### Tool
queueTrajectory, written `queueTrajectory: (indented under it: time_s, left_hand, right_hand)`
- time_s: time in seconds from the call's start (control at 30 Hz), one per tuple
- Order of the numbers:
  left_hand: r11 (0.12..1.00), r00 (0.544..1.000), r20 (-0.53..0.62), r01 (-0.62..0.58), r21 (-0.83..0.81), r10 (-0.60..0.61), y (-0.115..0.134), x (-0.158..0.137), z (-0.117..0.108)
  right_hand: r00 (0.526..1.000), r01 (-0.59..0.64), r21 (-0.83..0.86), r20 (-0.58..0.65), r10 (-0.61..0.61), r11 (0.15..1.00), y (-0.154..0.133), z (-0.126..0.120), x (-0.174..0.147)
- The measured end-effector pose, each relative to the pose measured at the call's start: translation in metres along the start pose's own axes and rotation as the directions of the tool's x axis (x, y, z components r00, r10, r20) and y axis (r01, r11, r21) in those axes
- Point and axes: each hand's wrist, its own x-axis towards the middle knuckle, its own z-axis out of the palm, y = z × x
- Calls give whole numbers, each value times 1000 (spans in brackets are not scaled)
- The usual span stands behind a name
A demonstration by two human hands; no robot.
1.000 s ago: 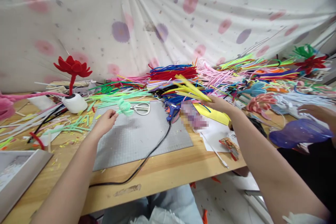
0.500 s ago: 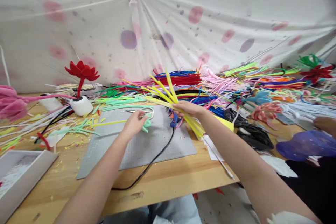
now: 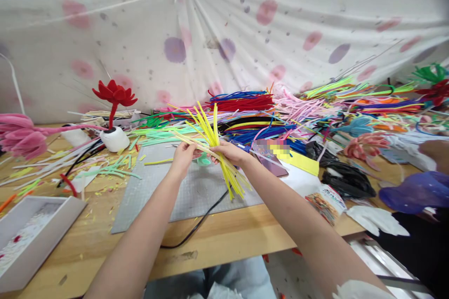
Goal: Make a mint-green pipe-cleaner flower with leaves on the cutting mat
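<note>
The right grip (image 3: 230, 152) clasps yellow strips (image 3: 212, 135) fanning above and below it; the left grip (image 3: 183, 159) holds a mint-green flower (image 3: 203, 160).

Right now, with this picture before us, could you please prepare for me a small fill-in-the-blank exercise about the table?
The right hand grips a bundle of ____ strips. The gridded mat is coloured ____. The potted red flower is on the picture's ____ side.
Missing words: yellow; grey; left.

The yellow fuzzy stems (image 3: 212, 134) made a loose, slanted bundle, ends fanning toward eleven and five o'clock; the mint-green piece (image 3: 203, 160), partly hidden, showed at their nine o'clock.
</note>
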Motion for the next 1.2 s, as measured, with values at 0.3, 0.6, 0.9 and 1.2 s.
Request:
queueTrajectory:
  time_s: [0.3, 0.6, 0.9, 1.2]
  left_hand:
    - [1000, 998, 58, -3, 18, 1, -3, -4, 2]
    - [1000, 1000, 18, 12, 9, -12, -2, -3, 3]
    - [998, 998, -39, 40, -55, -42, -4, 0, -5]
    - [998, 996, 84, -1, -58, 6, -4, 1, -12]
  right_hand:
    - [999, 45, 18, 21, -45, 999, 9, 4, 1]
    - [998, 25, 15, 52, -26, 1000, 13, 7, 3]
    - [995, 17, 42, 96, -21, 999, 16, 8, 3]
    - [984, -1, -26, 181, 6, 1000, 13, 15, 0]
